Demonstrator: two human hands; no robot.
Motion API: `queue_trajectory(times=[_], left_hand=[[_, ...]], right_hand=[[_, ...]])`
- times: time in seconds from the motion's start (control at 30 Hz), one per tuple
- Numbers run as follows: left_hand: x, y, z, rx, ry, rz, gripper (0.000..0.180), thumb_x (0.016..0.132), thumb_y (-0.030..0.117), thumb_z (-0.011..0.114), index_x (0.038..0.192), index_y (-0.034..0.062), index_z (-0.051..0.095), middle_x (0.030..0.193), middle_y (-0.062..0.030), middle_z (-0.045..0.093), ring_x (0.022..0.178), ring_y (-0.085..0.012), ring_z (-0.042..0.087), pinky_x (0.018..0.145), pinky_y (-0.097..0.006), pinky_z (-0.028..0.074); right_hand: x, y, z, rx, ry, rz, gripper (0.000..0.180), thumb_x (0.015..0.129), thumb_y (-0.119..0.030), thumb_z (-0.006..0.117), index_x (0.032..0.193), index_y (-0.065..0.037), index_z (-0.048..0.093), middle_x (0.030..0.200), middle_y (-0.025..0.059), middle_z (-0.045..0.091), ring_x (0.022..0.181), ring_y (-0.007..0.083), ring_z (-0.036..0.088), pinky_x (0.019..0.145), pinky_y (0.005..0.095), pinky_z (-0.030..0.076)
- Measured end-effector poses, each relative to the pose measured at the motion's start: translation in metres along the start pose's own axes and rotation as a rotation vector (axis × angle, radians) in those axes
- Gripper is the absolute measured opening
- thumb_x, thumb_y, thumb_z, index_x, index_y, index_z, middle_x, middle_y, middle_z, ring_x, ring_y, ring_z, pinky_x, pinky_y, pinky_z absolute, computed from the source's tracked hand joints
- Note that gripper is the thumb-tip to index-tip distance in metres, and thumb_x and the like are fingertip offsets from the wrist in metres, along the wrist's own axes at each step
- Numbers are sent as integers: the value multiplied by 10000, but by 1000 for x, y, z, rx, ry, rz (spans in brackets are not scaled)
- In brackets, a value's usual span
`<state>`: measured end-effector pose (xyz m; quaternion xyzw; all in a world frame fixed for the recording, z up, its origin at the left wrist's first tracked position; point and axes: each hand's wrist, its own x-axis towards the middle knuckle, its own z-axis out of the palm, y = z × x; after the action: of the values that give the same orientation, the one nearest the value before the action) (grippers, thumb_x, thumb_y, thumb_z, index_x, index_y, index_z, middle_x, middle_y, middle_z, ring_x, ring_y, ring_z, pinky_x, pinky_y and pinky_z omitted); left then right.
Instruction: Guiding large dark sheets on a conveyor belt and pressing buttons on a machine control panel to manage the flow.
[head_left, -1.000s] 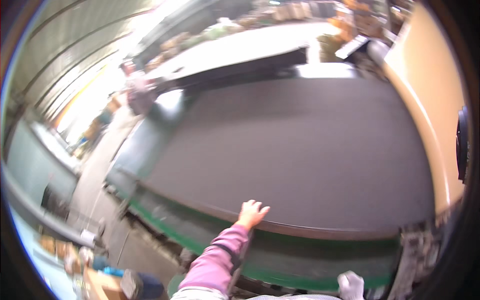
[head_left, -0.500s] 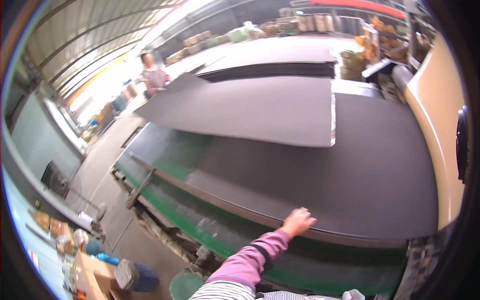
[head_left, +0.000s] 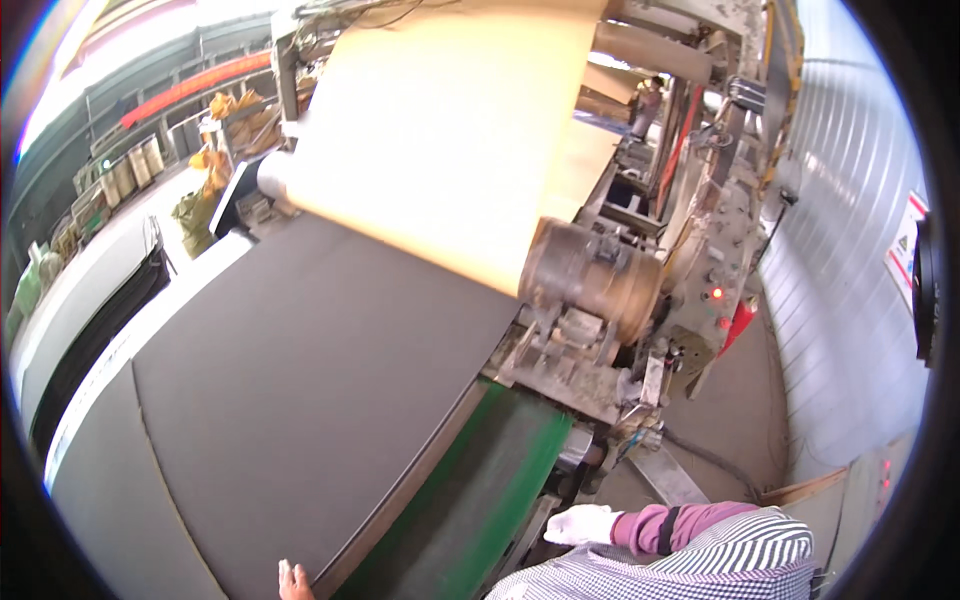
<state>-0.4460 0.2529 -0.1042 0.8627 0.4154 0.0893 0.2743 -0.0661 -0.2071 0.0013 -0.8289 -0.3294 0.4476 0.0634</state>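
Observation:
A large dark grey sheet (head_left: 300, 400) lies flat on a green-framed machine bed (head_left: 480, 500). Only the fingers of my left hand (head_left: 291, 581) show at the lower edge; they are spread and rest on the sheet's near edge. My right hand (head_left: 580, 523) wears a white glove and has a pink sleeve. It hangs beside the bed's right side, close to my striped shirt (head_left: 700, 565), and I see nothing in it. Whether its fingers are curled is unclear. A wide tan web (head_left: 450, 130) runs down to the sheet from above.
A rusty brown roller (head_left: 590, 280) and grimy machine parts stand right of the sheet. A red extinguisher (head_left: 735, 325) leans by the concrete floor (head_left: 720, 420). A corrugated metal wall (head_left: 850, 300) closes the right. A stack of dark sheets (head_left: 90, 310) lies at left. A person (head_left: 650, 100) stands far back.
The view has swung right, from the long sheet table to the roller machine. My left hand has slid to the lower edge of the picture, still on the sheet's edge. The gloved right hand now shows.

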Motion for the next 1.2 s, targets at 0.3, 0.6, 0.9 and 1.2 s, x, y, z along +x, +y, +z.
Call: queue_trajectory(times=[0.3,0.6,0.9,1.2], left_hand=[[-66,-4,-26,659,-107,123,447,930,341,549,1376,361,525,1527,-125,379,1302,-527,402,990,-685,359],[7,173,2,307,-128,-444,707,917,683,444,1468,239,441,1496,-297,350,1345,-555,343,1090,-615,305],[-125,-115,-108,686,504,-770,481,858,455,652,1019,2,662,1025,-166,658,1006,-350,611,890,-455,484],[-88,-34,-70,444,354,-556,394,825,382,697,975,22,641,987,-147,614,975,-329,595,861,-432,496]], right_hand=[[11,-38,-35,-161,71,-64,409,914,-479,442,980,-165,696,910,142,711,870,375,684,794,496,526],[87,-229,-67,61,315,-680,72,867,-108,641,829,-47,644,684,144,628,637,305,662,592,357,513],[186,-332,-26,-288,449,-1128,391,809,-224,675,1189,-133,658,1191,125,658,1105,303,618,974,408,492],[206,-353,18,-468,384,-744,368,714,-222,693,1029,-81,566,1081,155,533,1018,328,568,869,424,500]])
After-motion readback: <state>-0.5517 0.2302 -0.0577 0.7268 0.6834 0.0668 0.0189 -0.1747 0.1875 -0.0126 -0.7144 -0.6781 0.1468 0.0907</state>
